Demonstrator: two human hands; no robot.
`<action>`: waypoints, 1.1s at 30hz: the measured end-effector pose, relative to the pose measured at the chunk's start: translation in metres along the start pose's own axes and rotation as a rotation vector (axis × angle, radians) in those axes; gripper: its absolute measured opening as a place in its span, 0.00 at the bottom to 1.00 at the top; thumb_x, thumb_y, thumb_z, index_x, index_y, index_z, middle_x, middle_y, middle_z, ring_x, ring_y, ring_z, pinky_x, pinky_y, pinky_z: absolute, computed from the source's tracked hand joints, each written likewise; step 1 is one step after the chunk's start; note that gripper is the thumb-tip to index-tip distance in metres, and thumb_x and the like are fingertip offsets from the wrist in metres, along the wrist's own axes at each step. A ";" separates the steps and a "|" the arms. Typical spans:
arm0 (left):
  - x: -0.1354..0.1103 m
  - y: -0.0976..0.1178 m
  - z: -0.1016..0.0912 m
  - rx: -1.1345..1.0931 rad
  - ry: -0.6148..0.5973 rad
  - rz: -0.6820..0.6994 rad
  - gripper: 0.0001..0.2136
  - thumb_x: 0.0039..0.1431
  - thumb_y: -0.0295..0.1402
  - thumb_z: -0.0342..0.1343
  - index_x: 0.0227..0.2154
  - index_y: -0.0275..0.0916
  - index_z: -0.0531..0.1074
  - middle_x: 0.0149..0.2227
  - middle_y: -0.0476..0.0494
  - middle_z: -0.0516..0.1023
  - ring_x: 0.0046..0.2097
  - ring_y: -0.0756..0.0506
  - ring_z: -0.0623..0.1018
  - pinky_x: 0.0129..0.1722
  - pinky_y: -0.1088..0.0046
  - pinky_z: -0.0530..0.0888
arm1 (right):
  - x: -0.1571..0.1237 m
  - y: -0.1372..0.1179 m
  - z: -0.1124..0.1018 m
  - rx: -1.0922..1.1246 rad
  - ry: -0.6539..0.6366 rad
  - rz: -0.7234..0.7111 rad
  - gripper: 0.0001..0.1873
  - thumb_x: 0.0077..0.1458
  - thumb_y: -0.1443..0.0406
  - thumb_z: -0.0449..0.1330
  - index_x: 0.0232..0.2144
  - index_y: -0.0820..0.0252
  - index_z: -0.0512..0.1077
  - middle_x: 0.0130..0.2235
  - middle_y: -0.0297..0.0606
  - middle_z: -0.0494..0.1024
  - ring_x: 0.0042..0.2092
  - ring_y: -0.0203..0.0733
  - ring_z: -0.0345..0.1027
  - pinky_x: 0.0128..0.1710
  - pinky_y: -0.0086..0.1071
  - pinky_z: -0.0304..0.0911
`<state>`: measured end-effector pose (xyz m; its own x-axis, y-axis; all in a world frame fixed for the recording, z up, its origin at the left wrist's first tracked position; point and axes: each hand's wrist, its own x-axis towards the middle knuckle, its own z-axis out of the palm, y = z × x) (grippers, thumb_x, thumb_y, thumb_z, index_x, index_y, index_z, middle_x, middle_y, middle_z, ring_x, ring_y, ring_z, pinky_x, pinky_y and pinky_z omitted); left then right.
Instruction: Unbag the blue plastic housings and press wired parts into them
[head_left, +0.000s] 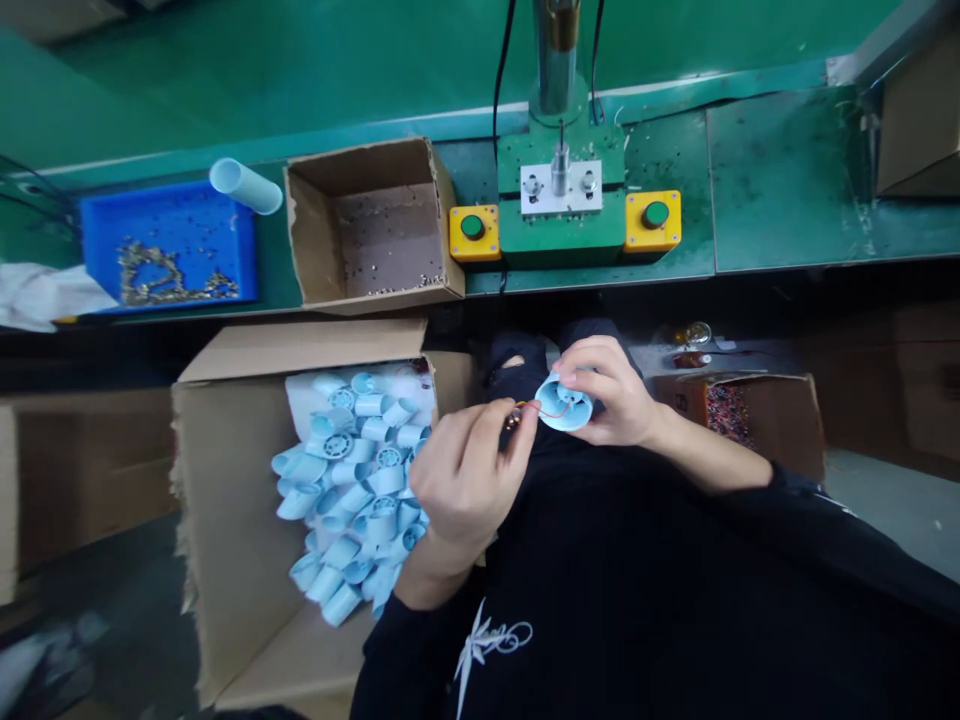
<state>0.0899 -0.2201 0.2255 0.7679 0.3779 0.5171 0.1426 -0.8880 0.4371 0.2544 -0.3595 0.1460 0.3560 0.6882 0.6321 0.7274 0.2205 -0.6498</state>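
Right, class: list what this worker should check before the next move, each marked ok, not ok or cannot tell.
1. Right hand has a secure grip on the blue cup: ok.
2. Left hand pinches the small metal part beside the cup: ok.
3. Red wire is free of tangles: cannot tell.
4. Both hands are away from the press: ok.
5. Carton holds more blue tubes: ok.

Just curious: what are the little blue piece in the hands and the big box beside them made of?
The blue piece in the right hand looks like moulded plastic: even pale colour, smooth matt sheen. The box looks like plain brown cardboard: dull, with torn, frayed edges and folded flaps.
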 end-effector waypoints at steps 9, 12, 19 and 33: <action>-0.017 -0.018 0.015 -0.200 -0.070 -0.256 0.03 0.62 0.33 0.70 0.37 0.41 0.84 0.30 0.49 0.83 0.27 0.49 0.79 0.30 0.75 0.76 | -0.009 0.004 -0.004 0.680 -0.352 0.293 0.29 0.65 0.51 0.64 0.61 0.59 0.64 0.45 0.42 0.78 0.43 0.41 0.76 0.42 0.34 0.74; -0.031 -0.025 0.028 -0.221 -0.105 -0.376 0.05 0.62 0.36 0.69 0.36 0.40 0.84 0.29 0.48 0.84 0.27 0.48 0.80 0.30 0.74 0.77 | -0.015 0.000 -0.005 0.435 -0.390 0.255 0.18 0.67 0.52 0.65 0.49 0.59 0.74 0.41 0.40 0.80 0.40 0.39 0.76 0.42 0.32 0.73; -0.028 -0.043 0.011 -0.543 -0.536 -0.294 0.07 0.68 0.33 0.63 0.42 0.39 0.86 0.36 0.41 0.87 0.34 0.45 0.86 0.37 0.73 0.83 | -0.011 0.001 -0.031 0.271 -0.344 0.220 0.13 0.72 0.63 0.57 0.37 0.60 0.79 0.40 0.41 0.81 0.40 0.38 0.78 0.41 0.31 0.73; -0.022 -0.057 0.005 -1.104 -0.830 -0.868 0.16 0.60 0.45 0.71 0.39 0.35 0.87 0.30 0.37 0.86 0.27 0.44 0.85 0.29 0.71 0.84 | -0.003 0.053 -0.045 -0.136 -0.426 -0.396 0.13 0.62 0.63 0.70 0.49 0.44 0.79 0.44 0.28 0.82 0.47 0.43 0.80 0.61 0.46 0.75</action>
<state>0.0686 -0.1789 0.1855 0.8587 0.0748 -0.5070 0.4759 0.2505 0.8431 0.3187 -0.3811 0.1286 -0.2039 0.7946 0.5718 0.8355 0.4456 -0.3214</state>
